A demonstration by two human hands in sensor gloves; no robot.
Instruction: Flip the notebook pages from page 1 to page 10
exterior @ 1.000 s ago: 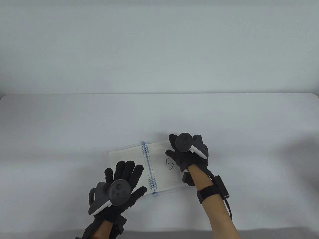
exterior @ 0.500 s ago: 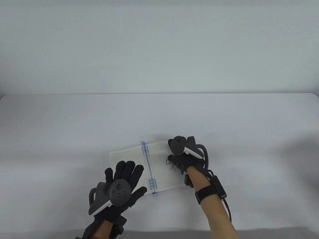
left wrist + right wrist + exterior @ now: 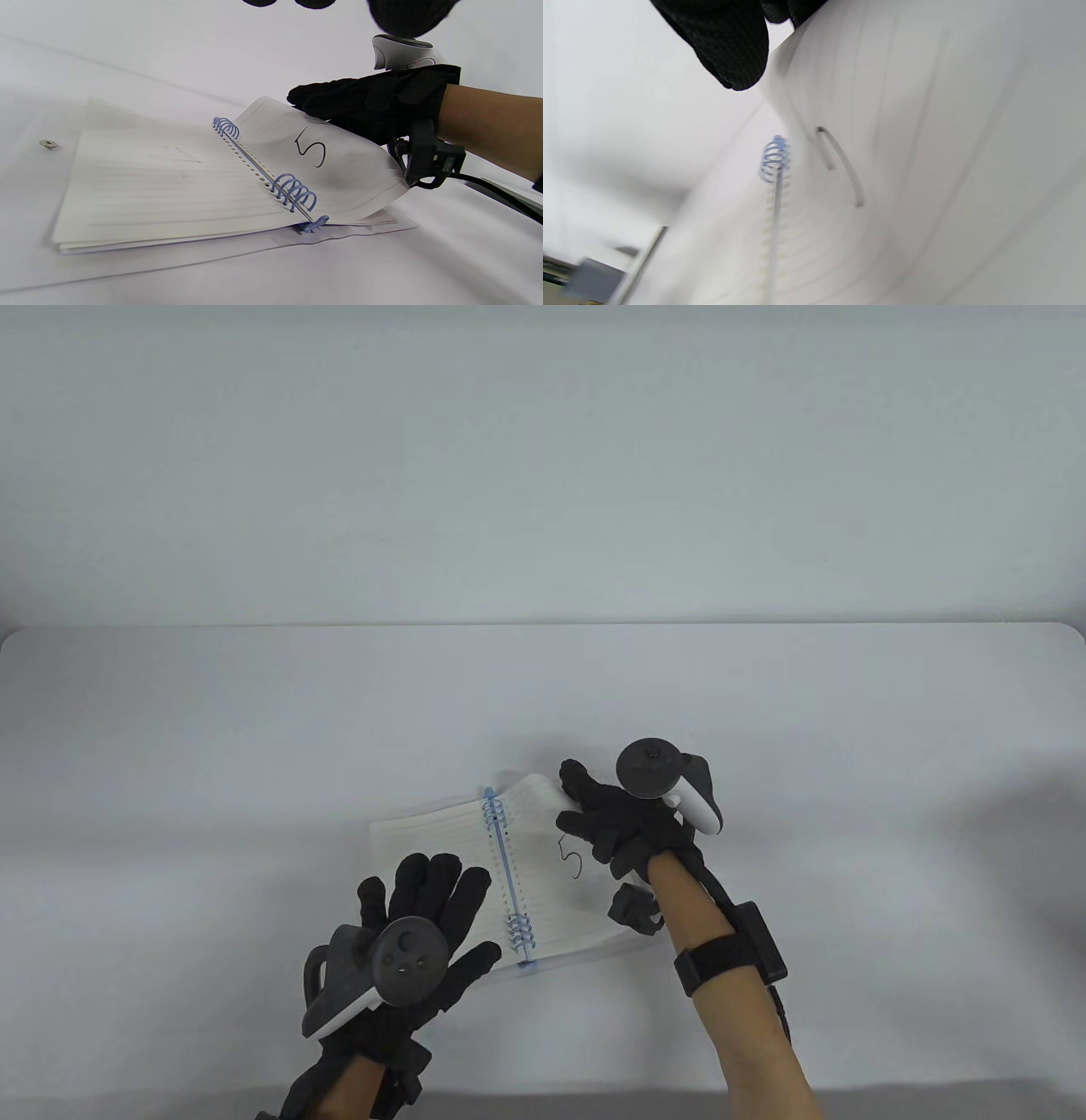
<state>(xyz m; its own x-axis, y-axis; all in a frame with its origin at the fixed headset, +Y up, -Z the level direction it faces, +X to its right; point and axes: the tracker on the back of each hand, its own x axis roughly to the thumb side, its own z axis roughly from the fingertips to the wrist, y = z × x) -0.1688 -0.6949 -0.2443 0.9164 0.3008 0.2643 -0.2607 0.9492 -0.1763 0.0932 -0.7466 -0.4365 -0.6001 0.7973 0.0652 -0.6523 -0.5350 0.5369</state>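
An open spiral notebook with blue rings lies near the table's front middle. Its right page, marked "5", is curled up off the stack. My right hand grips that page's outer edge and lifts it; the left wrist view shows the page bowed upward under the right hand. My left hand rests flat, fingers spread, on the left page's lower part. The right wrist view shows the lifted page close up and a fingertip.
The notebook lies on a clear plastic cover with a metal snap. The white table runs to a far edge against a pale wall. A cable runs along my right forearm.
My right hand has rolled outward and risen, lifting page 5's outer edge off the stack so it curls toward the spine. The left hand has not moved.
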